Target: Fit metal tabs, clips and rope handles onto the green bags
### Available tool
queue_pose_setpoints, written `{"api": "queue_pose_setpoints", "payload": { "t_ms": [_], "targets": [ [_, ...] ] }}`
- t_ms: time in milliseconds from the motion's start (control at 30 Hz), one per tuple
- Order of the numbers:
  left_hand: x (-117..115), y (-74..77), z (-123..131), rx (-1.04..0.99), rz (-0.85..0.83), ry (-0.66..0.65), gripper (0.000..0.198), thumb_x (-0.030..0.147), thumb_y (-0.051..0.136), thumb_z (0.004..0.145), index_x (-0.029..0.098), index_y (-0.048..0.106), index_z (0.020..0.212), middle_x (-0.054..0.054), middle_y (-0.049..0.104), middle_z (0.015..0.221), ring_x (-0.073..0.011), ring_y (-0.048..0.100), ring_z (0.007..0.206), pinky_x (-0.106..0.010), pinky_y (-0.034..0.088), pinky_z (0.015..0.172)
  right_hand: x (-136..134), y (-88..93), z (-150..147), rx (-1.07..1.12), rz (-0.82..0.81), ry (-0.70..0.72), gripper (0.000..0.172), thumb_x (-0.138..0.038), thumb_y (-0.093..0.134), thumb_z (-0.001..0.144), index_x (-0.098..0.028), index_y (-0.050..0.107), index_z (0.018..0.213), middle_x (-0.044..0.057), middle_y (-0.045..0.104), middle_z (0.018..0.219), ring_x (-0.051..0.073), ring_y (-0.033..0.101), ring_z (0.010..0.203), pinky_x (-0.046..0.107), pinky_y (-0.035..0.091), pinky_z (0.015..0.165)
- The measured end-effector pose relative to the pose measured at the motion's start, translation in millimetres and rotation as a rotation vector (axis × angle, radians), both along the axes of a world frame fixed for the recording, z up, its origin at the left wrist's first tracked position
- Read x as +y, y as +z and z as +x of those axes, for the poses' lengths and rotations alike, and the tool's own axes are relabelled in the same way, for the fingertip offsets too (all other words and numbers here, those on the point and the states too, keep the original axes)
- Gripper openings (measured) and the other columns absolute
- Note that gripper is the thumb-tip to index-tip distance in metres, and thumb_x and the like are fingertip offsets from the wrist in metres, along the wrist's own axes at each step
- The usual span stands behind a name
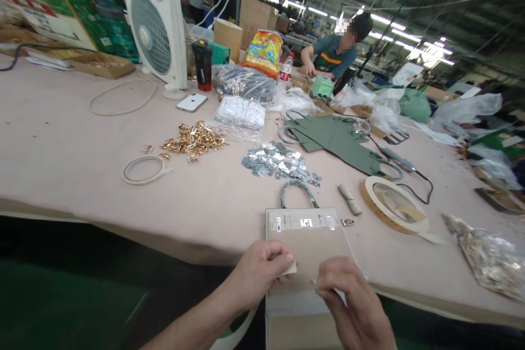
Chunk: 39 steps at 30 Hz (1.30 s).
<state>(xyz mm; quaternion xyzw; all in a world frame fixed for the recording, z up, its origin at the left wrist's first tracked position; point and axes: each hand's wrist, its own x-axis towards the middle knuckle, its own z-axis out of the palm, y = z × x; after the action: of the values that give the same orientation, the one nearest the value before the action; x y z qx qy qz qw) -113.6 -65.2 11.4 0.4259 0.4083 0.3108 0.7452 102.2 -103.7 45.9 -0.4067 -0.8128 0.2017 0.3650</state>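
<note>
My left hand (259, 272) is closed in a pinch on a small white strip (289, 269) at the near edge of the table. My right hand (351, 306) is beside it, fingers curled on the other end of a thin pale strip, over a beige rectangular panel (305, 240). The panel lies flat at the table's front edge, with a green curved handle (298, 190) at its far end and a small metal clip (347, 222) beside it.
On the beige table (61, 147) lie gold metal fittings (192, 142), silver fittings (274, 161), green cut pieces (340, 142), two tape rolls (394, 205) (143, 169), a phone (191, 101), a fan (153, 24) and plastic bags (488, 257). Another person (336, 52) works at the far side.
</note>
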Motion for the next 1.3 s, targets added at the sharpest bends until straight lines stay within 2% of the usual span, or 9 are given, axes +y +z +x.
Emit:
{"api": "queue_pose_setpoints", "payload": {
  "t_ms": [100,167,267,367,500,833,1067,1233,1300],
  "targets": [
    [1,-8.6,1,0.172,0.128,-0.024,0.034,0.046,0.060,0.088,0.014,0.069,0.082,-0.002,0.066,0.073,-0.0155,0.057,0.068,-0.026,0.039,0.065,30,3.1,21,0.012,-0.060,-0.200,0.010,-0.022,0.055,0.103,-0.029,0.062,0.105,0.008,0.062,0.105,0.026,0.061,0.104,0.040,0.052,0.090],
    [0,-11.6,1,0.243,0.182,-0.053,0.032,0.044,0.057,0.091,0.016,0.069,0.084,-0.001,0.066,0.074,-0.0164,0.058,0.070,-0.026,0.038,0.065,53,4.5,31,-0.005,-0.129,-0.270,0.010,-0.032,0.056,0.104,-0.027,0.064,0.102,0.009,0.060,0.118,0.027,0.058,0.119,0.043,0.046,0.103],
    [1,-14.4,3,0.281,0.211,-0.087,0.031,0.042,0.055,0.092,0.016,0.070,0.086,-0.002,0.068,0.075,-0.0171,0.060,0.071,-0.026,0.039,0.065,81,1.3,33,-0.040,-0.291,-0.228,0.022,-0.042,0.053,0.105,-0.026,0.066,0.099,0.009,0.057,0.134,0.027,0.050,0.134,0.044,0.039,0.113],
    [4,-18.4,2,0.248,0.185,-0.110,0.031,0.042,0.056,0.091,0.015,0.070,0.085,-0.003,0.071,0.077,-0.0172,0.062,0.070,-0.026,0.040,0.064,94,-7.9,25,-0.040,-0.407,-0.154,0.026,-0.044,0.053,0.105,-0.025,0.067,0.095,0.009,0.056,0.136,0.028,0.048,0.138,0.044,0.038,0.115],
    [7,-24.6,1,0.212,0.141,-0.095,0.029,0.039,0.056,0.090,0.014,0.070,0.085,-0.004,0.072,0.076,-0.0165,0.063,0.069,-0.025,0.041,0.063,99,-20.2,16,-0.038,-0.458,-0.143,0.027,-0.044,0.053,0.104,-0.024,0.066,0.090,0.010,0.059,0.131,0.029,0.050,0.135,0.046,0.040,0.112],
    [7,-28.8,0,0.182,0.108,-0.080,0.030,0.040,0.059,0.091,0.013,0.072,0.085,-0.003,0.071,0.075,-0.0165,0.064,0.067,-0.024,0.043,0.062,105,-38.8,17,-0.058,-0.412,-0.162,0.027,-0.044,0.054,0.103,-0.023,0.068,0.093,0.011,0.059,0.128,0.029,0.054,0.129,0.048,0.042,0.111],
    [6,-34.8,1,0.131,0.110,-0.051,0.030,0.040,0.058,0.092,0.014,0.071,0.084,-0.002,0.068,0.074,-0.0159,0.065,0.061,-0.023,0.043,0.058,105,-49.8,24,-0.079,-0.336,-0.151,0.018,-0.041,0.060,0.101,-0.024,0.068,0.104,0.011,0.059,0.133,0.028,0.055,0.129,0.049,0.042,0.113],
    [7,-31.7,3,0.109,0.119,-0.037,0.031,0.041,0.059,0.093,0.014,0.070,0.084,-0.001,0.066,0.075,-0.0155,0.063,0.062,-0.024,0.045,0.059,106,-55.4,22,-0.081,-0.313,-0.255,0.033,-0.040,0.060,0.100,-0.027,0.060,0.130,0.009,0.063,0.132,0.027,0.058,0.126,0.047,0.045,0.110],
    [7,-30.1,3,0.111,0.126,-0.036,0.031,0.041,0.059,0.093,0.014,0.070,0.084,0.000,0.063,0.073,-0.0152,0.062,0.063,-0.023,0.044,0.059,108,-57.0,19,-0.083,-0.289,-0.288,0.030,-0.039,0.059,0.101,-0.026,0.061,0.128,0.009,0.066,0.128,0.027,0.060,0.121,0.047,0.047,0.107]
  ]
}}
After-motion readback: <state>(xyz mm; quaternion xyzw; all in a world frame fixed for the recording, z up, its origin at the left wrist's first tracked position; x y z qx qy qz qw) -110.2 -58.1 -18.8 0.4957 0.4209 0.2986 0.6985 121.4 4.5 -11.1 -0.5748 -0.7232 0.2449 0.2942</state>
